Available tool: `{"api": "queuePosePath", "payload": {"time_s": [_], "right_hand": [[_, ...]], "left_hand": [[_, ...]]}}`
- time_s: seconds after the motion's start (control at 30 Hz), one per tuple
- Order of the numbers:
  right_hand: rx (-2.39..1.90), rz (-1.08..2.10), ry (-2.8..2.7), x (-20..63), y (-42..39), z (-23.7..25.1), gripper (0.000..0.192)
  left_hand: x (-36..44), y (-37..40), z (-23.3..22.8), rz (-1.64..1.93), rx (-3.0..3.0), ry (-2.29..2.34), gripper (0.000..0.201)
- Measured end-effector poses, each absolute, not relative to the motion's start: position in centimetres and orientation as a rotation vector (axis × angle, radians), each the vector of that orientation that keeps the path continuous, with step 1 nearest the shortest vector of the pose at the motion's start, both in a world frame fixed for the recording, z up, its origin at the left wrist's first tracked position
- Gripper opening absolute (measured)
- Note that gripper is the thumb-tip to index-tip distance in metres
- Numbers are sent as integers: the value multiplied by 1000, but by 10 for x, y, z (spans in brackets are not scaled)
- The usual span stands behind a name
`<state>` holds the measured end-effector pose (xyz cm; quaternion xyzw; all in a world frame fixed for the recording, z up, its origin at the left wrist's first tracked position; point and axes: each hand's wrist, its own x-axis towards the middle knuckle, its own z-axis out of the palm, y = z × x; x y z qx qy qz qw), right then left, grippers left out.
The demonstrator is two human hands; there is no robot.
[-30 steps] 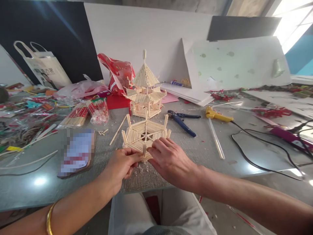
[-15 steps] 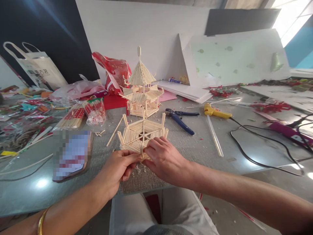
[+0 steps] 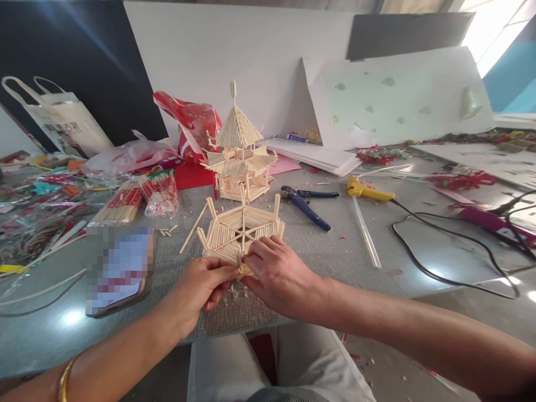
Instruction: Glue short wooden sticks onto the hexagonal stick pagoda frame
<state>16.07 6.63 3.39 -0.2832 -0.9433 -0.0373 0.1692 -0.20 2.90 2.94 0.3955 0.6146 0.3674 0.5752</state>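
In the head view, a six-sided base of pale wooden sticks lies on the grey table, with short upright posts at its corners. My left hand pinches the near corner post from the left, thumb and forefinger at its foot. From the right, my right hand has its bent fingers closed at the same post and the base's near edge. Its fingertips are partly hidden. Just behind the base stands a tiered stick pagoda with a pointed roof.
Blue-handled cutters and a yellow hot glue gun with a clear glue stick lie right. A phone, a loose stick and bundled sticks are left. A black cord loops at right.
The view has shifted slightly, so things sit a little further left. Both hands keep their places at the near corner post.
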Motion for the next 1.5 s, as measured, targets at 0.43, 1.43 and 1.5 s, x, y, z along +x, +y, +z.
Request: {"api": "queuePosePath", "payload": {"time_s": [0.43, 1.43, 1.5], "right_hand": [[-786, -125, -2665, 161, 68, 30, 11], [-708, -154, -2600, 159, 68, 25, 6], [-696, -113, -2598, 159, 69, 25, 7]], "left_hand": [[-10, 40, 39, 677, 1025, 1439, 18], [-7, 37, 37, 721, 939, 1393, 27], [-6, 36, 37, 735, 937, 1387, 26]]}}
